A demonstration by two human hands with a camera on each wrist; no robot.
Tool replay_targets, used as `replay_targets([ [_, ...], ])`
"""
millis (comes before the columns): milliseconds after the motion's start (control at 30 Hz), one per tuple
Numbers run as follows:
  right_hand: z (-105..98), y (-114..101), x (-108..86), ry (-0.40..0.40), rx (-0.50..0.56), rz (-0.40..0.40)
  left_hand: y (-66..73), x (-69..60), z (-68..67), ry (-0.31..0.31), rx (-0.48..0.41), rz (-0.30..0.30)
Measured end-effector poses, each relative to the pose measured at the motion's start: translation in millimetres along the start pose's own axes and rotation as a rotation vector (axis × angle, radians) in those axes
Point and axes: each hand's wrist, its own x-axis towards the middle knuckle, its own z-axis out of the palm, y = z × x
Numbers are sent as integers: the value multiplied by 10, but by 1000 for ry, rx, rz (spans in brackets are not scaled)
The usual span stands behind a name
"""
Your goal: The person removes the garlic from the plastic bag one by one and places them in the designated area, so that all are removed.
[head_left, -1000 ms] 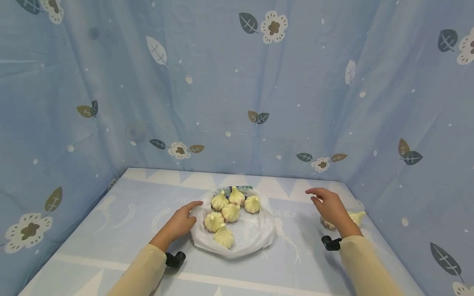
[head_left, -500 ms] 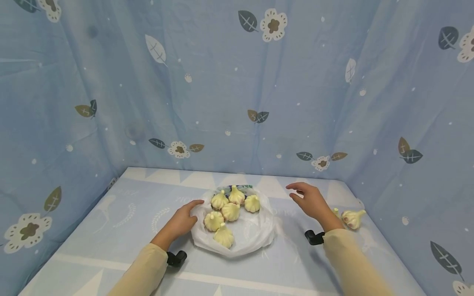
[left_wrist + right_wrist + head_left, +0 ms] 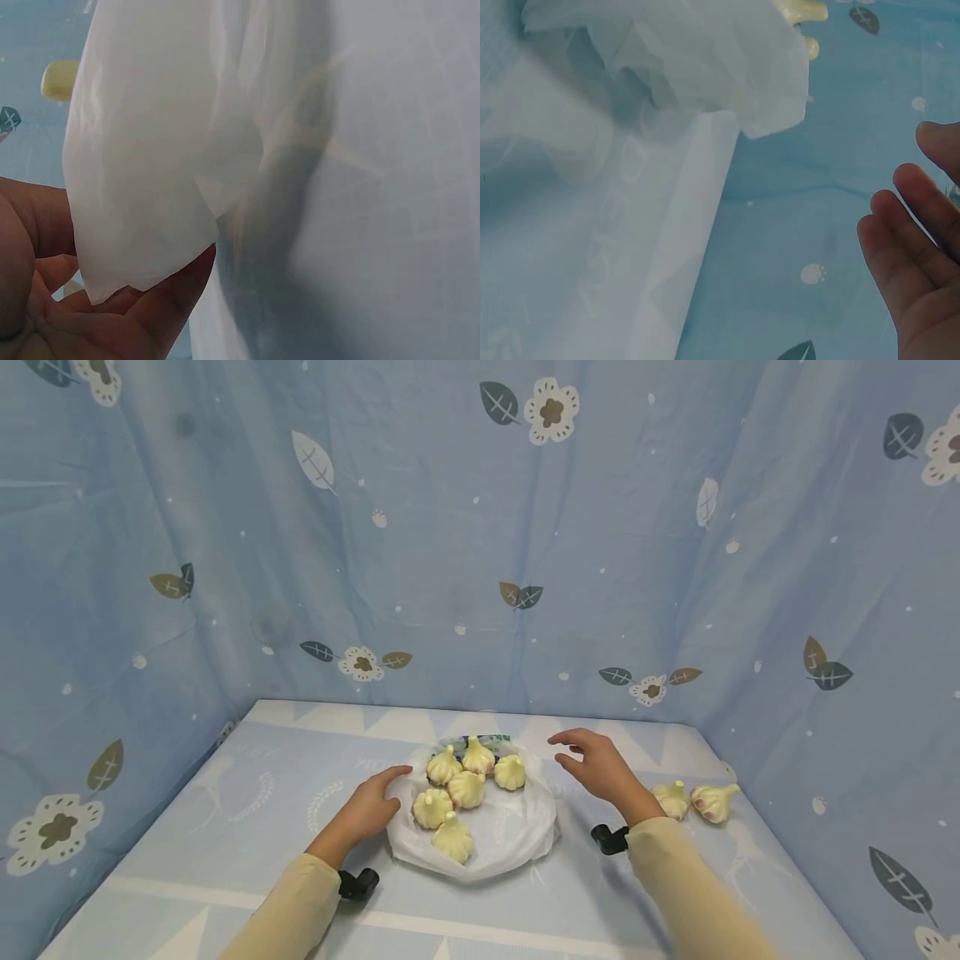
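Our right hand (image 3: 600,770), wide and empty, nears the bag (image 3: 491,863) our left hand (image 3: 366,812) grips, leaving two bulbs (image 3: 712,804) outside.

From afar, my head view shows a pale-yellow, purple-tinged garlic bulb (image 3: 672,797) partly covered by the right arm in its cream cloth sleeve (image 3: 678,881), which the lower edge cuts off. My left wrist view crops the left hand (image 3: 97,330) at the left and lower borders; the translucent white plastic bag (image 3: 142,150) hides some fingertips, so I cannot tell their grip. In my right wrist view, the right edge trims the right hand (image 3: 926,292).
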Motion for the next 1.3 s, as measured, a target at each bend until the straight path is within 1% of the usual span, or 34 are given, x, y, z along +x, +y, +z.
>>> replay_targets([
  [167, 107, -45, 54, 5, 35, -2, -8, -4, 8, -5, 0, -7],
  [333, 208, -98, 97, 3, 48, 0, -15, -5, 10, 1, 2, -1],
  [567, 358, -170, 144, -2, 74, 20, -14, -16, 9, -8, 1, 1],
  [700, 427, -201, 164, 5, 109, 16, -10, -13, 11, -6, 9, 3],
  [800, 482, -205, 189, -4, 133, 24, -8, -9, 14, -5, 6, 2],
  [1067, 622, -186, 215, -40, 140, 76, -22, 2, 26, -4, 7, -3],
  [1300, 704, -171, 217, -10, 130, 85, -21, -2, 25, -2, 5, -12],
])
